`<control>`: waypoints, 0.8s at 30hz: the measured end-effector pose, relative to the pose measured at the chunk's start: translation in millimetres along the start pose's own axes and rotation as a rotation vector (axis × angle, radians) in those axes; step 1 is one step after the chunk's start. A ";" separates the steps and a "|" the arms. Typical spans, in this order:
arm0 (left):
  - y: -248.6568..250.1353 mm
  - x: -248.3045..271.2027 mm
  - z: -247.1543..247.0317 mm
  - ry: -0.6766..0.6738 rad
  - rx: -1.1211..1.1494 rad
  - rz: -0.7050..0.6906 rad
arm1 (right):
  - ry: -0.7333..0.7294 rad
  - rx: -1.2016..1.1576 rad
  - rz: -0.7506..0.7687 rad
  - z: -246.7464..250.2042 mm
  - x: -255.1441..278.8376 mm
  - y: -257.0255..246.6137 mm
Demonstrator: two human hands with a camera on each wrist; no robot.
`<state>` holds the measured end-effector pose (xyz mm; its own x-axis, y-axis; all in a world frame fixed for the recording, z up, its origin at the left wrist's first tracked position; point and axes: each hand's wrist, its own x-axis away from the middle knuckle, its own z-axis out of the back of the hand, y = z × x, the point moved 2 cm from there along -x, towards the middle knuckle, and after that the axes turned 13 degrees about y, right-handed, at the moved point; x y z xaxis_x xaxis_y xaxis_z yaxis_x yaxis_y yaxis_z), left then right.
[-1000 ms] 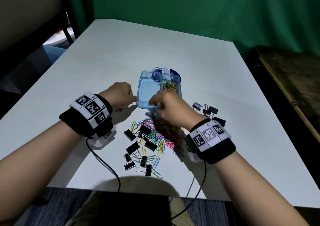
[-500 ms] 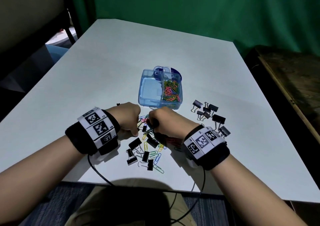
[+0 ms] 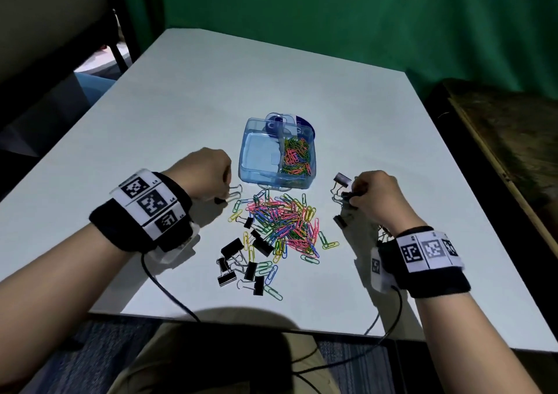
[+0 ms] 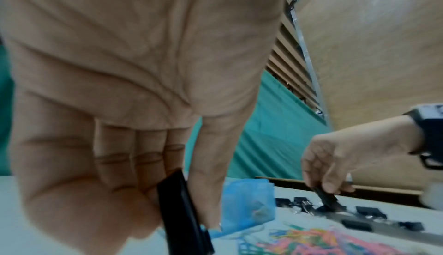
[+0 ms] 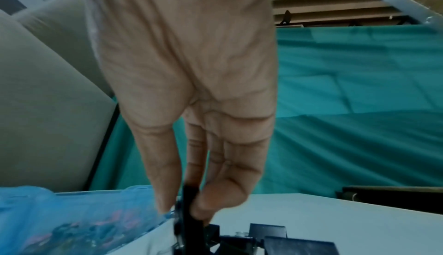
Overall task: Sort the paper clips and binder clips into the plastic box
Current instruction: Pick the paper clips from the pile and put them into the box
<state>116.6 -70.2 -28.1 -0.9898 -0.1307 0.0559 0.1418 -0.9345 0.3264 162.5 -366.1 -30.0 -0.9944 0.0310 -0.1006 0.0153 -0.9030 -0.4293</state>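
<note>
Box (image 3: pixel 276 168) has some paper clips (image 3: pixel 295 155), binder side empty; my hands (image 3: pixel 208 171) (image 3: pixel 373 195) each pinch a binder clip (image 4: pixel 182 215), big pile (image 3: pixel 280 224) left on counter (image 3: pixel 211 91).

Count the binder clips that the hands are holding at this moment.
2. One black clip is pinched in the left hand, left of the plastic box; the other clip in the right hand, right of it. More may hide beneath that hand.
</note>
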 end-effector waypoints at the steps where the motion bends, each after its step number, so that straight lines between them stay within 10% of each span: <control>1: -5.7 -3.2 1.2 0.023 -0.031 0.019 | 0.004 0.012 0.008 -0.9 0.6 -1.1; 12: -23.4 -14.2 -9.0 0.022 -0.110 0.067 | -0.475 0.000 0.573 -44.7 50.4 -102.9; 19: -13.0 -9.0 -7.4 0.067 -0.055 -0.100 | -0.598 0.128 0.641 -54.8 50.1 -104.9; 24: 14.4 11.7 -11.7 -0.200 0.126 -0.344 | -0.490 0.059 0.543 -40.9 49.4 -72.4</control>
<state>107.0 -89.0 -33.8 -0.9602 0.2603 0.1013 -0.1843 -0.8630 0.4704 116.6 -281.6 -40.6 -0.7808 -0.6104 0.1331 0.5278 -0.7585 -0.3823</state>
